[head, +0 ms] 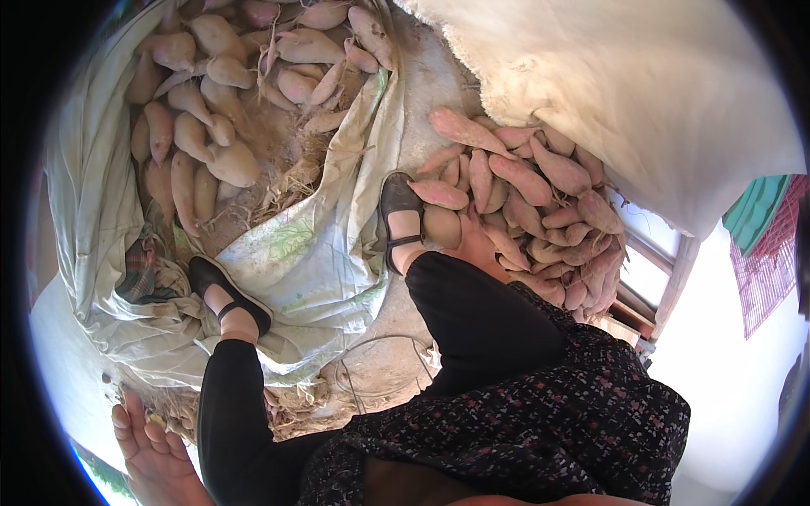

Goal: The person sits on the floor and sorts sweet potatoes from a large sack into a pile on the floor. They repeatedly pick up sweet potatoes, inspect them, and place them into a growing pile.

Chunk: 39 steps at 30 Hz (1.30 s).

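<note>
My left hand (155,455) is raised at the lower left, palm showing and fingers a little apart, with nothing in it. On the right, my right hand (476,245) reaches in among a heap of pink and tan sweet potatoes (525,180), partly hidden behind my bent knee. It is blurred and lies right beside a round, brownish sweet potato (441,226); whether its fingers grip anything cannot be made out. To the left, more dusty sweet potatoes (215,126) lie inside a pale cloth sheet (335,246) with gathered, raised edges.
My dark shoes (231,291) stand on and beside the sheet. A wire frame (380,341) sits on the dirt floor near dry roots and debris (297,405). A thick beige quilted cover (607,82) hangs over the right heap. Green plastic (756,209) and pink mesh (766,278) are farther right.
</note>
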Available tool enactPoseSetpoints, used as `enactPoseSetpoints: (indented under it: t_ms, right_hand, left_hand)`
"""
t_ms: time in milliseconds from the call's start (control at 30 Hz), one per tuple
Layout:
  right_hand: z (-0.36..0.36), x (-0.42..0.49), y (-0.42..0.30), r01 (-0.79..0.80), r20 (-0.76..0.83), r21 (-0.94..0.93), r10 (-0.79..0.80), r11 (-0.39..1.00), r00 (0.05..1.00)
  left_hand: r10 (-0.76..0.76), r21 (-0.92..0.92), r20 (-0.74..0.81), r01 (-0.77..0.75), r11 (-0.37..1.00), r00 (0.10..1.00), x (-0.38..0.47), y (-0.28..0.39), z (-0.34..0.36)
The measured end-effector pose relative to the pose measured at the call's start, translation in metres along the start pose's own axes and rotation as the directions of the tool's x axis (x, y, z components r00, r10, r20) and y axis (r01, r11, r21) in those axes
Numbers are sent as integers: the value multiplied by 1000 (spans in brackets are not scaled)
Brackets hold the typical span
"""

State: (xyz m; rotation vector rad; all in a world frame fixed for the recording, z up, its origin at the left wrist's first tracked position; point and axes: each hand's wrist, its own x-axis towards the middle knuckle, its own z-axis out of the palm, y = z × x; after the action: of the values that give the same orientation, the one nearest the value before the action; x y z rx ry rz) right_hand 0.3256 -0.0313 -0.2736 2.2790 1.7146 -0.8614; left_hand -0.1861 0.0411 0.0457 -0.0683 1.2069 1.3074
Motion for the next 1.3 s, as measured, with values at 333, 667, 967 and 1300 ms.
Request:
enactPoseSetpoints:
  t_ms: [333, 667, 967, 1300]
  right_hand:
    - [8, -10, 5, -1, 29, -4, 1, 1000, 1000]
    - [1, -16, -7, -72, 60, 105, 66, 992, 996]
    - [-43, 32, -35, 36, 157, -76, -24, 996, 987]
    - [-200, 306, -178, 140, -42, 315, -134, 939, 990]
  left_hand:
    - [302, 521, -534, 26, 853, 790, 8, -28, 46]
    - [287, 979, -91, 32, 203, 953, -13, -7, -42]
    - [95, 12, -57, -95, 995, 994, -42, 9, -43]
    - [259, 552, -435, 28, 833, 863, 8, -9, 30]
